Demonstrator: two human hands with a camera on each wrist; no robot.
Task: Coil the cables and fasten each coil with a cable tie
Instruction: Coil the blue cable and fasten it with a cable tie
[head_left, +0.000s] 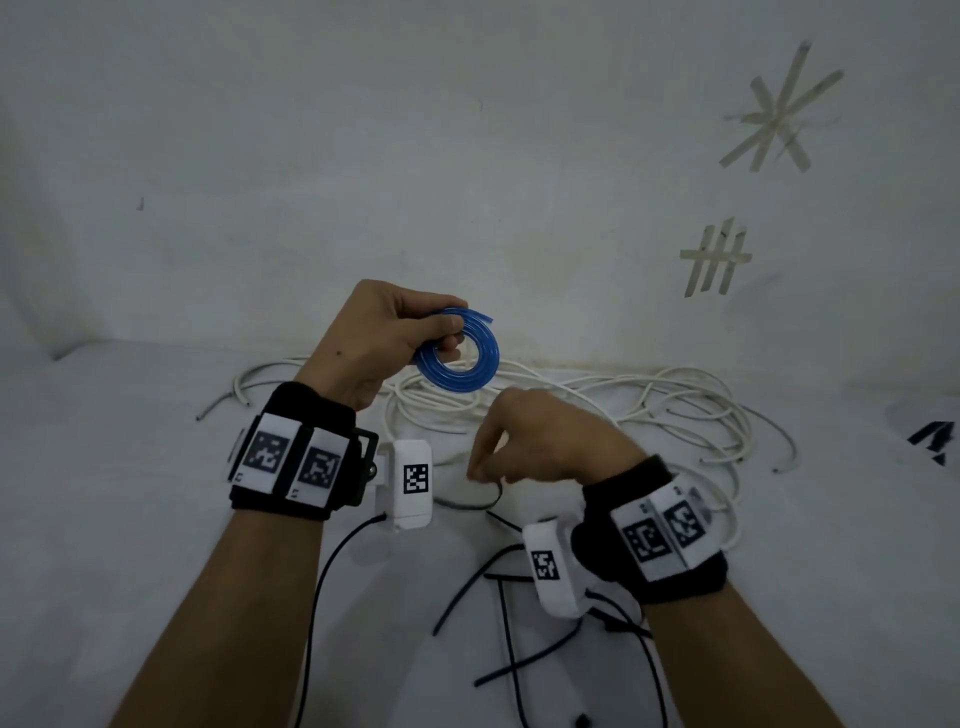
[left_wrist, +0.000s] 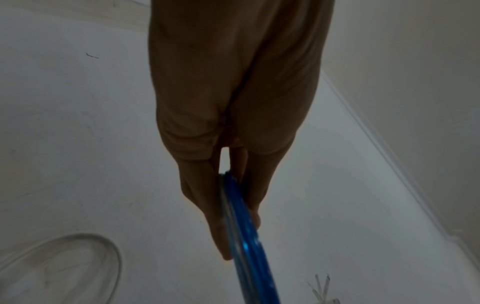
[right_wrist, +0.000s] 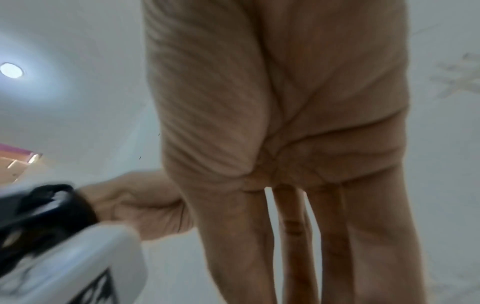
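Holding the blue coil (head_left: 460, 353) above the table (head_left: 130, 493), the left hand (head_left: 379, 338) was seen with thumb and fingers pinched on the coil's left rim. In the left wrist view the coil (left_wrist: 244, 236) was presented edge-on, clamped between thumb and fingers (left_wrist: 207, 205). The coil was held upright, its opening turned toward the person and its free right rim exposed.

The right hand (head_left: 540, 441) was positioned near and right of the coil, lower, with fingertips drawn together at a thin dark tie (head_left: 480, 503) on the table. Whether the tie was actually gripped could not be told; the right wrist view showed no tie.

The coil lay up, far and left of the right hand. The tie would probably have to be raised and passed through the opening, round the free rim. More ties (head_left: 511, 639) lay nearer; loose white cable (head_left: 675, 410) lay beyond, not yet coiled.
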